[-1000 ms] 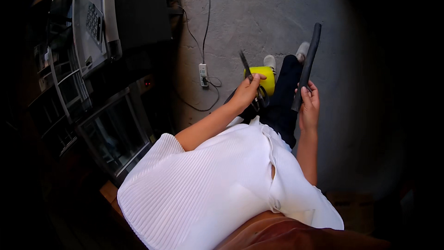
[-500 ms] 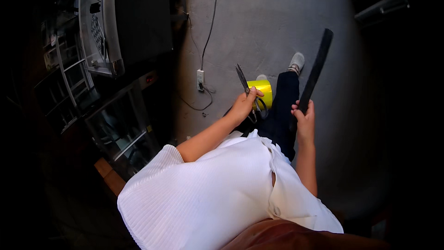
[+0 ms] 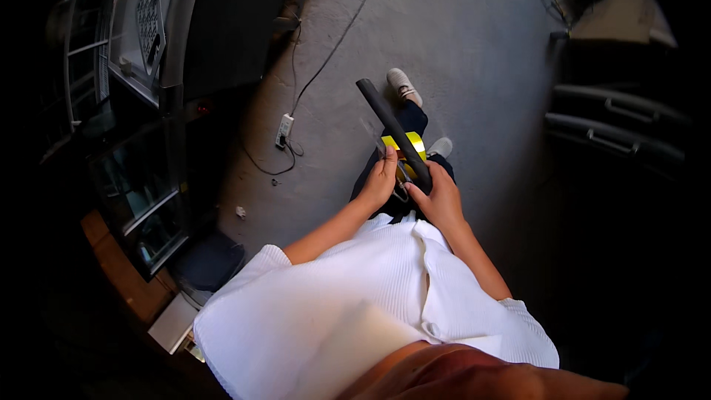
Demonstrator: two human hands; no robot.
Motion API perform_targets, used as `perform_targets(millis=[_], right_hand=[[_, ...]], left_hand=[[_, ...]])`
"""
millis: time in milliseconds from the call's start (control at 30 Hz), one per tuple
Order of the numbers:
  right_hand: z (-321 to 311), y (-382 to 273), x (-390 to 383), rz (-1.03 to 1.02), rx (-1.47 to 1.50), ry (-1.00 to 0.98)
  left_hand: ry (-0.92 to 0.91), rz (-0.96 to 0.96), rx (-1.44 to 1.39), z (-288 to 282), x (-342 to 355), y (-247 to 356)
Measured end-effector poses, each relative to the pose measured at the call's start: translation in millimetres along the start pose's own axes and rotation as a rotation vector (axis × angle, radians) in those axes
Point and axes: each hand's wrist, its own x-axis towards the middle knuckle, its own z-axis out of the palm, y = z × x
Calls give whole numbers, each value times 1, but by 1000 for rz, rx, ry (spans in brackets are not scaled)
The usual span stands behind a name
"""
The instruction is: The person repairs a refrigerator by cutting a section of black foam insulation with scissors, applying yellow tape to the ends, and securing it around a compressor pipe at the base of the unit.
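My left hand (image 3: 383,176) is closed in front of my waist, gripping scissors whose blades (image 3: 372,133) are smeared by motion. A shiny yellow band, like a roll of tape (image 3: 416,142), sits against its fingers; whether the hand also grips it I cannot tell. Close by on the right, my right hand (image 3: 441,196) is wrapped around the lower end of a long black tube (image 3: 389,118). The tube slants up to the left and passes in front of the yellow roll, hiding part of it.
A white power strip (image 3: 284,130) with a dark cord (image 3: 329,59) lies on the grey floor (image 3: 474,37). Dark machine casings (image 3: 229,30) stand on the left. Drawers with metal handles (image 3: 615,126) are on the right. My shoes (image 3: 404,85) show beyond the hands.
My right hand has brought the black tube leftward, close to my left hand, and the tube now leans left instead of right. My feet have stepped, and the view has shifted.
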Motion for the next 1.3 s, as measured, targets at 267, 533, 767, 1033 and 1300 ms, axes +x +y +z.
perform_targets(millis=[267, 533, 767, 1033, 1300], right_hand=[[-5, -91, 147, -188, -83, -86], [-27, -145, 283, 43, 156, -84], [-59, -152, 460, 290, 226, -223], [-12, -46, 675, 384, -78, -288], [78, 48, 884, 85, -558, -195]], left_hand=[[8, 92, -107, -79, 70, 113], [73, 182, -396, -152, 137, 194], [446, 203, -128, -190, 216, 240], [382, 13, -19, -227, 389, 245], [371, 7, 229, -250, 599, 129]])
